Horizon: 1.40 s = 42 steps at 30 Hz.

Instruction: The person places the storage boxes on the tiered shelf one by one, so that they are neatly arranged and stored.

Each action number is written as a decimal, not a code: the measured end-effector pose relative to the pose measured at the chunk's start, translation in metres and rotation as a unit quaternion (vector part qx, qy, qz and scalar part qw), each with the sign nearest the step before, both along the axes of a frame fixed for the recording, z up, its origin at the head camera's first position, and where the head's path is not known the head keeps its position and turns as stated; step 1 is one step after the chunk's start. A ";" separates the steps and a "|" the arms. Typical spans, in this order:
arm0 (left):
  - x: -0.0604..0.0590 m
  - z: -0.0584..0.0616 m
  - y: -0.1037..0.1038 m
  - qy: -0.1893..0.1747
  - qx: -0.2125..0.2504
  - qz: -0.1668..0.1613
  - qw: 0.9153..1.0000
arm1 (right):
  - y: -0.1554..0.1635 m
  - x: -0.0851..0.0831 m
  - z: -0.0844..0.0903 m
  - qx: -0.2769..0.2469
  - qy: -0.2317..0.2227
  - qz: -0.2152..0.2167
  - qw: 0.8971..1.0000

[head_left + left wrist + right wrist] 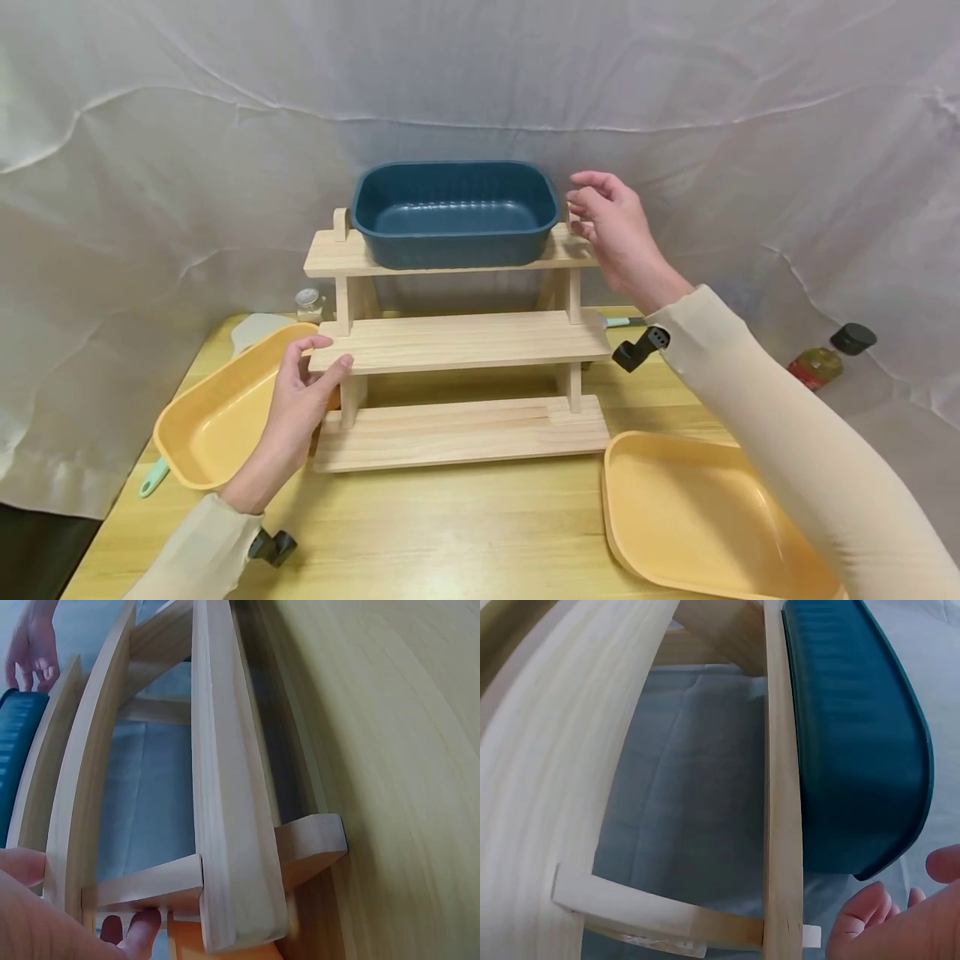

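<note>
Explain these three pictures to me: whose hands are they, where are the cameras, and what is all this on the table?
No machine: a person works bare-handed. The wide picture comes from a head camera; the other two from cameras on each wrist. On the table stands a wooden rack with a blue tub on its top shelf. The left hand holds the middle shelf's end. The right hand hovers by the tub, holding nothing. Two yellow trays lie either side, a bottle far right.
</note>
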<state>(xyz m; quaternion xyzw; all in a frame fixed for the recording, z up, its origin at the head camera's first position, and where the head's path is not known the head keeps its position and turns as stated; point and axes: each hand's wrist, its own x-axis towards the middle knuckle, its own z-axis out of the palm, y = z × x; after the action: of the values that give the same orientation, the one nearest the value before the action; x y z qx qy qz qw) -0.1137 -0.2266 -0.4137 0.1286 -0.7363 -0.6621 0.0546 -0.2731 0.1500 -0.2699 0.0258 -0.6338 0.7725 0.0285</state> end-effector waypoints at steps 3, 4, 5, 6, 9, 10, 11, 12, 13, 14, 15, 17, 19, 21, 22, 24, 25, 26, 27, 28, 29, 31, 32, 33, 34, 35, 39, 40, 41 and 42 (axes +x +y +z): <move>0.000 0.000 -0.001 0.002 0.013 -0.001 1.000 | 0.006 0.007 0.001 -0.006 -0.002 -0.002 1.000; 0.000 0.000 -0.001 0.003 0.016 -0.003 1.000 | 0.009 0.010 0.002 -0.008 -0.003 -0.002 1.000; 0.000 0.000 -0.002 0.006 0.020 -0.004 1.000 | 0.011 0.012 0.002 -0.009 -0.003 -0.004 1.000; 0.001 0.000 -0.002 0.009 0.023 -0.004 1.000 | 0.014 0.015 0.003 -0.011 -0.002 -0.004 1.000; 0.001 -0.001 -0.003 0.016 0.031 -0.003 0.999 | 0.021 0.021 0.003 -0.018 0.003 -0.003 1.000; 0.001 -0.001 -0.004 0.018 0.033 -0.003 0.999 | 0.024 0.023 0.003 -0.017 0.005 -0.004 1.000; 0.001 -0.001 -0.004 0.019 0.033 -0.003 0.999 | 0.027 0.025 0.003 -0.017 0.007 -0.006 1.000; 0.001 -0.001 -0.004 0.019 0.031 -0.003 0.999 | 0.030 0.027 0.003 -0.019 0.009 -0.005 1.000; 0.001 -0.002 -0.004 0.018 0.030 -0.005 0.999 | 0.033 0.029 0.003 -0.023 0.009 -0.005 1.000; 0.001 -0.002 -0.005 0.016 0.031 -0.007 0.999 | 0.036 0.031 0.003 -0.026 0.010 -0.005 1.000; 0.001 -0.002 -0.005 0.015 0.030 -0.011 0.999 | 0.039 0.033 0.004 -0.028 0.012 -0.005 1.000; 0.002 -0.002 -0.006 0.012 0.025 -0.018 0.999 | 0.044 0.037 0.004 -0.030 0.013 -0.004 0.999; 0.003 -0.003 -0.008 0.012 0.029 -0.023 0.999 | 0.049 0.043 0.004 -0.025 0.015 -0.002 1.000; 0.004 -0.003 -0.009 0.014 0.031 -0.026 0.999 | 0.054 0.048 0.002 -0.014 0.017 -0.003 1.000; 0.004 -0.003 -0.010 0.015 0.030 -0.026 0.999 | 0.056 0.051 0.001 -0.010 0.018 -0.004 1.000; 0.004 -0.003 -0.011 0.021 0.032 -0.028 0.999 | 0.061 0.056 -0.001 -0.007 0.022 -0.005 1.000; 0.004 -0.003 -0.011 0.024 0.034 -0.031 0.999 | 0.064 0.059 -0.002 -0.008 0.026 -0.004 1.000; 0.004 -0.003 -0.011 0.026 0.034 -0.032 0.999 | 0.067 0.062 -0.003 -0.010 0.030 -0.004 0.999; 0.003 -0.003 -0.011 0.026 0.033 -0.033 0.999 | 0.070 0.065 -0.003 -0.010 0.034 -0.004 0.999; 0.003 -0.002 -0.012 0.027 0.032 -0.036 0.998 | 0.073 0.068 -0.004 -0.011 0.037 -0.003 0.999; 0.003 -0.002 -0.012 0.027 0.032 -0.039 0.998 | 0.077 0.071 -0.005 -0.008 0.039 -0.003 0.999; 0.003 -0.001 -0.011 0.024 0.031 -0.043 0.998 | 0.085 0.079 -0.007 -0.004 0.039 -0.002 0.999; 0.003 0.000 -0.011 0.022 0.029 -0.044 0.998 | 0.090 0.083 -0.008 0.002 0.037 -0.003 0.999; 0.003 0.000 -0.010 0.020 0.030 -0.047 0.998 | 0.094 0.087 -0.009 0.006 0.035 -0.002 0.999; 0.003 0.000 -0.010 0.019 0.030 -0.049 0.998 | 0.099 0.091 -0.010 0.005 0.033 0.001 0.999; 0.002 0.000 -0.010 0.017 0.030 -0.051 0.998 | 0.103 0.094 -0.011 0.007 0.032 0.005 0.999; 0.003 0.002 -0.010 0.010 0.026 -0.047 0.999 | 0.119 0.105 -0.014 0.012 0.031 0.021 0.999; 0.003 0.002 -0.010 0.009 0.025 -0.045 0.999 | 0.123 0.107 -0.015 0.012 0.032 0.026 0.999; 0.004 0.002 -0.011 0.007 0.023 -0.043 0.999 | 0.127 0.109 -0.017 0.016 0.032 0.029 0.999; 0.004 0.003 -0.011 0.004 0.023 -0.042 0.999 | 0.131 0.112 -0.018 0.014 0.032 0.032 0.999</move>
<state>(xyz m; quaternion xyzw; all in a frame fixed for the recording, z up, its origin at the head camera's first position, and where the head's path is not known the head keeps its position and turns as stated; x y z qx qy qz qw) -0.1098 -0.2378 -0.4111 0.0957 -0.7254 -0.6811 0.0270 -0.1614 0.2810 -0.2879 0.0712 -0.6421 0.7629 0.0239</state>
